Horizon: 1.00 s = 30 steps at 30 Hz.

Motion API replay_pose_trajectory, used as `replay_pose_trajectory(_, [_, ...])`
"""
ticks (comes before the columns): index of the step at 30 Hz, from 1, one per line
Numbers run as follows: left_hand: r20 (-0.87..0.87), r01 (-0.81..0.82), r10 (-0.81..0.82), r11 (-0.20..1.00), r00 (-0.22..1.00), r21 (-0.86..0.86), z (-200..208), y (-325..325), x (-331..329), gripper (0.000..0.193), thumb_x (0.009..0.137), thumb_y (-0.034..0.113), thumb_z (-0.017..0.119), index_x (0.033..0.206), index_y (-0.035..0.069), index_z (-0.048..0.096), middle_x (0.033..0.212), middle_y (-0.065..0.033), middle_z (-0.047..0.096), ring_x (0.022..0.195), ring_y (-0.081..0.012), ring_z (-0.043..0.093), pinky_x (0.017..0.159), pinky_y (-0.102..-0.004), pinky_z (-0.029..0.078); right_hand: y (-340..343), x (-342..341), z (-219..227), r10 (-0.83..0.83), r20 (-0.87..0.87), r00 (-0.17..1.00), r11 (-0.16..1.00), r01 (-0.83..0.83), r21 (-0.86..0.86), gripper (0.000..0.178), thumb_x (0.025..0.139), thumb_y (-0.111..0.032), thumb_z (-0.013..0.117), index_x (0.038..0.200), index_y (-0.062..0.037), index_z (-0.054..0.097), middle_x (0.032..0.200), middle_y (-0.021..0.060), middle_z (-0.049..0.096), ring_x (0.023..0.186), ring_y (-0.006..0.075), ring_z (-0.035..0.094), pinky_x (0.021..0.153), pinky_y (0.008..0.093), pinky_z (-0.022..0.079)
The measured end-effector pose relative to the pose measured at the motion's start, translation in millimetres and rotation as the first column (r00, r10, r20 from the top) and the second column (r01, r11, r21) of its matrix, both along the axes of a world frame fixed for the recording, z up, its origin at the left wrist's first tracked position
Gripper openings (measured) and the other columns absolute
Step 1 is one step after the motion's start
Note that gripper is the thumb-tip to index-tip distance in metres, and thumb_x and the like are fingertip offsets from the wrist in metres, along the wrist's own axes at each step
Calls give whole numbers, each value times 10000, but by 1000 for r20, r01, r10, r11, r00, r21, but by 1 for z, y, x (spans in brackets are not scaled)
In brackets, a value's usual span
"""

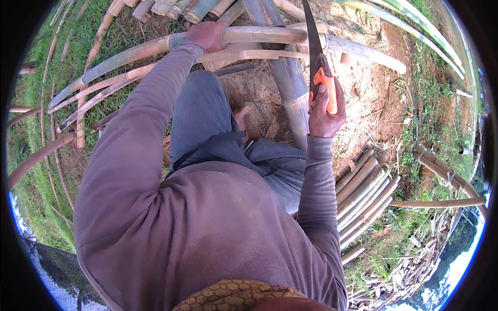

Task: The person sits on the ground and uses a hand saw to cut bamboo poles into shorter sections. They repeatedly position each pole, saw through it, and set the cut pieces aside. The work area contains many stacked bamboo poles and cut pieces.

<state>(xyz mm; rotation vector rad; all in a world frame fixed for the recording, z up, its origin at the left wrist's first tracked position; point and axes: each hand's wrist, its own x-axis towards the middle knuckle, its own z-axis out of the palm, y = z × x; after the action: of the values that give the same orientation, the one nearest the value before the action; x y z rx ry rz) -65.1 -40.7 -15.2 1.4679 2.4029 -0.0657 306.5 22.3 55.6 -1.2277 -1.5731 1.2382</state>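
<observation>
My right hand (328, 111) is closed round the orange and black handle of a hand saw (314, 39). Its long dark blade points away from me and lies against a bamboo pole (259, 34), seen nearly edge-on. My left hand (207, 36) grips the same pole farther left, its fingers partly hidden behind it. The pole runs crosswise in front of me, over a thick bamboo log (292, 83) that extends away from me. A thinner split length of bamboo (249, 54) lies just on the near side of the pole.
Cut bamboo pieces (363, 194) are stacked at my right side. More cut ends (199, 9) lie beyond my left hand. Long green poles (415, 31) stretch along the far right, and a heap of bamboo scraps (410, 269) covers the ground at lower right. My bent knee (199, 103) is close to the pole.
</observation>
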Motion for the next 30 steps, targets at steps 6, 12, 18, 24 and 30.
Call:
replay_pose_trajectory(6, [-74, 0, 1, 1000, 997, 12, -2, -3, -2, 634, 836, 444, 798, 1375, 140, 660, 1137, -152, 783, 1091, -360, 754, 945, -503, 611, -101, 84, 17, -64, -127, 990, 997, 59, -44, 546, 1079, -212, 665, 1471, 142, 523, 1316, 249, 687, 1161, 291, 713, 924, 402, 648])
replay_pose_trajectory(12, [-50, 46, -43, 997, 998, 60, -2, -1, -2, 584, 828, 406, 814, 1328, 138, 678, 1122, -148, 790, 1068, -366, 759, 927, -503, 614, -50, 45, -2, -7, -81, 997, 1000, 9, 18, 477, 1077, -176, 667, 1439, 119, 572, 1245, 183, 714, 1070, 211, 696, 869, 332, 619])
replay_pose_trajectory(18, [-25, 5, -5, 999, 1000, 33, 14, -1, 5, 553, 822, 398, 819, 1286, 128, 684, 1157, -152, 786, 1083, -365, 755, 934, -507, 610, 22, -25, -1, -36, -12, 999, 999, 36, 4, 423, 1053, -140, 698, 1413, 75, 635, 1136, 122, 747, 956, 128, 680, 805, 272, 580])
replay_pose_trajectory(24, [-35, -8, 6, 999, 999, -45, 17, -2, 3, 547, 831, 391, 810, 1294, 131, 680, 1171, -150, 784, 1109, -356, 751, 958, -505, 605, -100, 99, 14, -9, -53, 999, 997, 5, -75, 600, 1083, -302, 665, 1497, 109, 525, 1325, 197, 699, 1128, 234, 712, 898, 325, 630])
replay_pose_trajectory(30, [-11, 14, -13, 999, 1000, 46, 7, 2, 2, 567, 827, 394, 802, 1314, 126, 690, 1156, -158, 783, 1095, -363, 750, 957, -511, 601, -16, 11, 8, -12, -137, 990, 999, 6, -44, 461, 1077, -193, 668, 1449, 68, 587, 1161, 145, 719, 904, 151, 691, 749, 274, 620])
